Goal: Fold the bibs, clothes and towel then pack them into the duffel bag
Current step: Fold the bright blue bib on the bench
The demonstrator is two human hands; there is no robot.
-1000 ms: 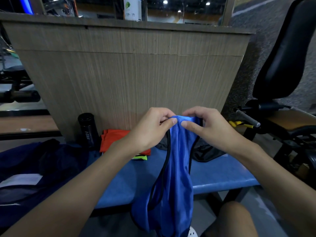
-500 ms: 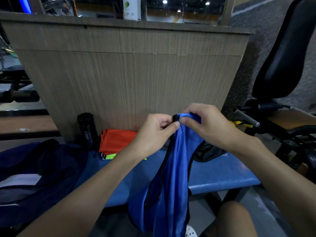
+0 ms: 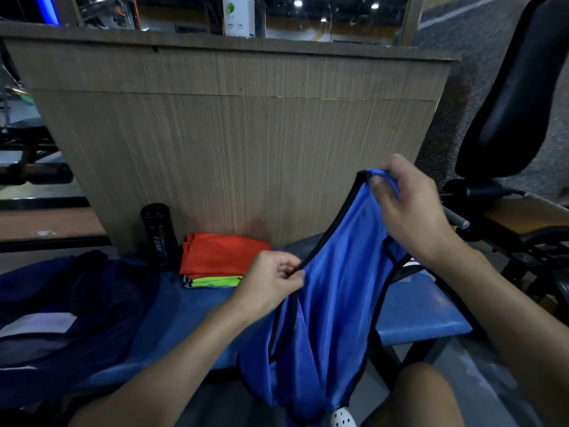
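**Hands parted along the strap; bib held up, not yet folded**

Since half a second ago the two hands have drawn apart. They were pinching the same strap top together. Now the right hand (image 3: 412,211) is higher and further right, and the left hand (image 3: 271,282) is lower, down the neckline edge.

Grip: the right hand pinches the shoulder strap top of the blue bib (image 3: 332,318) between thumb and curled fingers. The left hand pinches the black binding (image 3: 332,229) at the neckline with narrow fingertips. The binding runs taut between the two hands.

Position: the bib hangs from both hands in front of the bench (image 3: 415,315). Its lower part falls past the seat edge towards the floor.

Handling, as judged: the fabric looks thin, light and limp, probably slick mesh. It will not hold a crease unaided, so it is likely to need laying flat on the bench. The bound edges and strap tops look the firmest places to take hold.

Surroundings: a folded stack (image 3: 221,254), orange over neon yellow-green, lies on the bench near the wooden panel (image 3: 231,143). The dark navy duffel bag (image 3: 77,303) sits at the left end, well apart from the bib.

Writing: a black bottle (image 3: 158,232) beside the stack bears white vertical lettering, not legible with confidence. A white carton (image 3: 238,15) on the ledge above shows a green emblem and small print, too small to read.
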